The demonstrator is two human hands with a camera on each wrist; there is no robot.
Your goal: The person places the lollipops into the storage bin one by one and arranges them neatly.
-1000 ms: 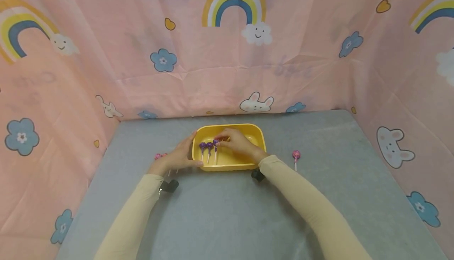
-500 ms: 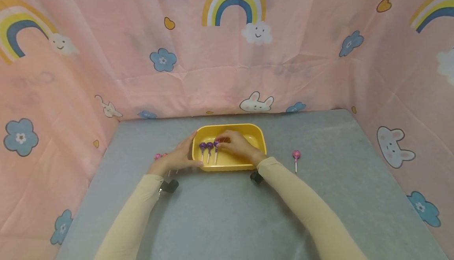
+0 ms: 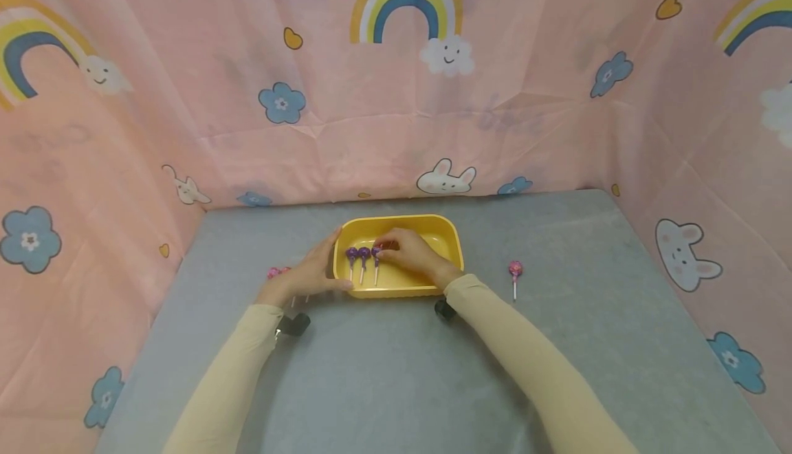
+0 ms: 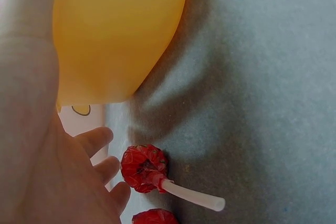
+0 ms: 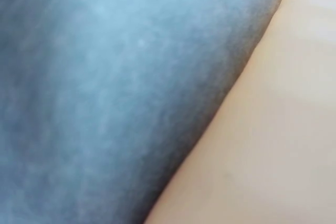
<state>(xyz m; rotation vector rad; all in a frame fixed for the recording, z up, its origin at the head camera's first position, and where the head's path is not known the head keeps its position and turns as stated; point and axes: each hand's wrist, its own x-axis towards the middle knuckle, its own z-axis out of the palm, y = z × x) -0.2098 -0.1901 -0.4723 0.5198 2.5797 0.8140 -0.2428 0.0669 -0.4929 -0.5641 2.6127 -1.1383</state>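
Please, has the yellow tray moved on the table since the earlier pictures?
No. In the head view, the yellow tray shows no visible shift against the rabbit printed on the back cloth.

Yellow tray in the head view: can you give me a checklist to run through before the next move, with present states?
1. Left hand at the yellow tray's left end: ok, resting there.
2. Left two purple lollipops side by side inside: ok, sticks toward the person.
3. Third purple lollipop released: not ok, the right hand's fingers are at its head.
4. Pink lollipop clear of the tray: ok, apart on the right.
5. Red lollipop untouched by the left hand: cannot tell, fingertips very close.
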